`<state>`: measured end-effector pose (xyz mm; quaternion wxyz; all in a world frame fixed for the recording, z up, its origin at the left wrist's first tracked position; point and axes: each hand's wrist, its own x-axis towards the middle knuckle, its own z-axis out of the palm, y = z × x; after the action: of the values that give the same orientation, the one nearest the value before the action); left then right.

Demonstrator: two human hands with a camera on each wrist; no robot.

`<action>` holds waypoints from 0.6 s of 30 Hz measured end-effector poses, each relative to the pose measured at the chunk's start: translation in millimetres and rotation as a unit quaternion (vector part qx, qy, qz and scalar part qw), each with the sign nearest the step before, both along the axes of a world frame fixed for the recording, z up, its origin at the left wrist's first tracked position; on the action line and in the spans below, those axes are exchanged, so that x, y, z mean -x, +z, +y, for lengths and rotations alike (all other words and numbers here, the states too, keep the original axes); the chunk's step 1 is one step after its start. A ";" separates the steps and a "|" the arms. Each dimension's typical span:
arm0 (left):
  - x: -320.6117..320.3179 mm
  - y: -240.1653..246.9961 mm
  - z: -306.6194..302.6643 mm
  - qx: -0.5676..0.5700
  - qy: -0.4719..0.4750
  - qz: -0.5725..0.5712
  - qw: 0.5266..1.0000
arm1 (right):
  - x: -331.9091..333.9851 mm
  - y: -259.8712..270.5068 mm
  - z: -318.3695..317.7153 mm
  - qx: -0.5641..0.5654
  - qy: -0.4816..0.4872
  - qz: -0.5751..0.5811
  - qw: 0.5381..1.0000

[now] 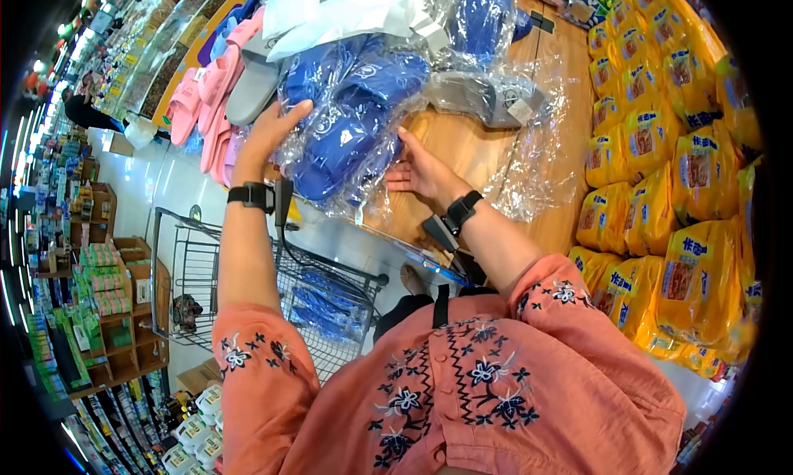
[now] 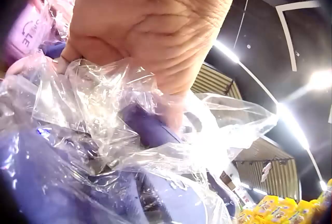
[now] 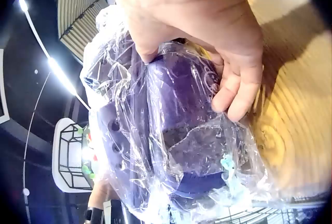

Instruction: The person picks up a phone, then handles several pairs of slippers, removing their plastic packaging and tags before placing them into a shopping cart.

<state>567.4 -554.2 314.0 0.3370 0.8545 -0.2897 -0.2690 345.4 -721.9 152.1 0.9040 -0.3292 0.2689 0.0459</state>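
Between the two hands lies a stack of blue slippers (image 1: 334, 149) in clear plastic bags, over the edge of the wooden table. My left hand (image 1: 266, 136) holds the stack's left side, its thumb over the wrapped slippers and most of its fingers hidden. In the left wrist view, crinkled plastic (image 2: 98, 104) bunches against that palm. On the other side my right hand (image 1: 421, 171) grips the stack's edge. The right wrist view has its thumb on top of a bagged slipper (image 3: 179, 89) and fingers (image 3: 241, 89) bent round the side.
Grey slippers (image 1: 487, 99) in plastic lie on the wooden table (image 1: 450, 140). Pink slippers (image 1: 219, 83) are at the left, and white bags (image 1: 355, 25) lie behind the stack. A shopping cart (image 1: 330, 268) with blue packages stands below. Yellow packs (image 1: 640, 144) are piled at right.
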 end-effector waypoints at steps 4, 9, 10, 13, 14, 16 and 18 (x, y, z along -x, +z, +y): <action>-0.5 -35.0 0.9 0.083 -0.028 -0.009 0.996 | 19.6 -1.4 -5.6 0.028 -0.015 0.023 0.999; 40.9 -28.6 -1.8 0.039 -0.040 0.062 0.997 | 49.1 3.8 -18.4 0.093 -0.017 0.032 0.995; 39.0 -36.7 -2.0 0.040 -0.039 0.079 0.995 | 52.7 9.3 -19.5 0.108 -0.020 0.041 0.993; 34.3 -31.4 -4.8 0.039 -0.057 0.056 0.996 | 57.5 15.4 -24.5 0.141 -0.019 0.064 0.988; 28.1 -28.9 -4.0 0.032 -0.062 0.022 0.997 | 58.2 5.0 -28.4 0.134 -0.012 0.063 0.989; 19.9 -23.0 -7.8 0.054 -0.054 -0.042 0.996 | 58.7 10.2 -31.2 0.118 -0.004 0.054 0.992; 20.3 -14.3 -11.3 0.104 -0.029 -0.099 0.989 | 58.3 10.4 -29.2 0.129 -0.010 0.054 0.990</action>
<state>547.1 -565.5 299.6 0.3861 0.8285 -0.3724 -0.1607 287.1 -751.1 162.4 0.8383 -0.4377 0.3246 0.0192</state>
